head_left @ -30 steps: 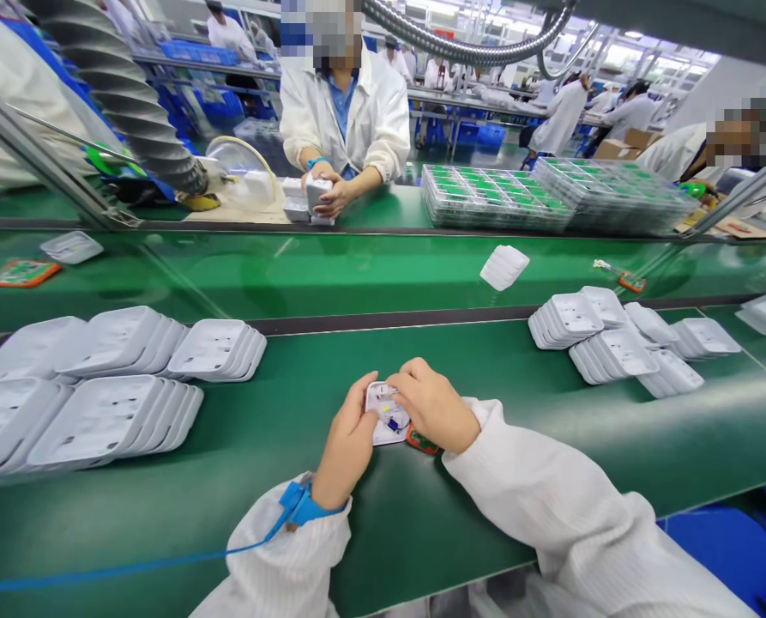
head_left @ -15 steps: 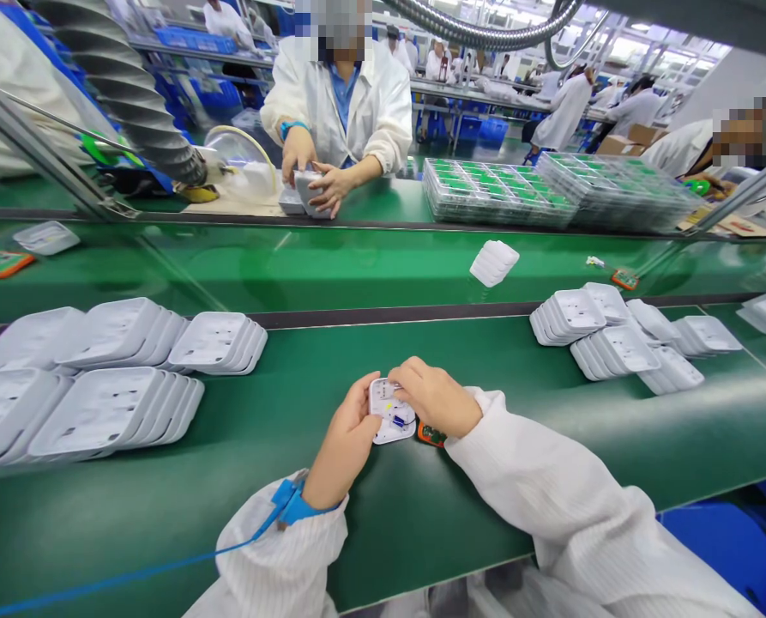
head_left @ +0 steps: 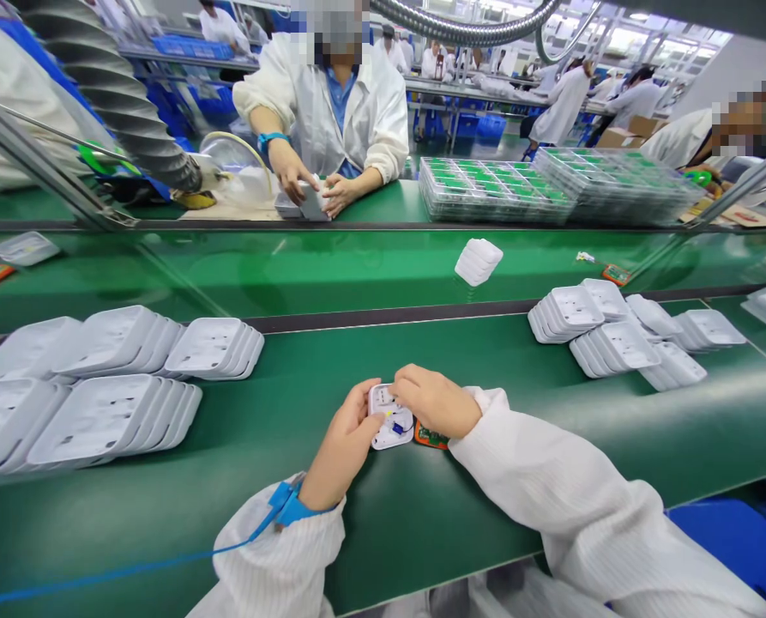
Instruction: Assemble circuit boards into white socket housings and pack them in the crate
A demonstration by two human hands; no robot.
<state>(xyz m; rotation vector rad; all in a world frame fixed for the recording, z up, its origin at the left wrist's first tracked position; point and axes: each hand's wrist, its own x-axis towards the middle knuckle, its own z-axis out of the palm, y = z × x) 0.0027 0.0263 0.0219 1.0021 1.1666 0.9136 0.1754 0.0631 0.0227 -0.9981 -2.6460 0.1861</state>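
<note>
My left hand (head_left: pixel 347 438), a blue strap round its wrist, grips the left edge of a white plastic housing (head_left: pixel 383 439), thumb over the near rim. Inside the housing lies a small dark blue part (head_left: pixel 398 427) with a thin dark wire running right. My right hand (head_left: pixel 437 401) reaches over the housing's upper right corner, fingers bent together and pressed down inside it. Whatever its fingertips pinch is hidden. Under that hand, a green circuit board in an orange frame (head_left: pixel 431 436) lies on the table right of the housing, partly covered.
Stacked white housings stand left (head_left: pixel 109 421) and right (head_left: pixel 614 348) on the green table (head_left: pixel 280 489). Beyond is a green belt (head_left: pixel 331 275) carrying a small white stack (head_left: pixel 479 261). Across it, a co-worker (head_left: pixel 337 129) handles grey-white pieces beside clear trays of boards (head_left: pixel 491 189).
The white stack and the other items on the belt have shifted left. The co-worker's hands have moved on their piece. My two hands stay almost in place on the housing.
</note>
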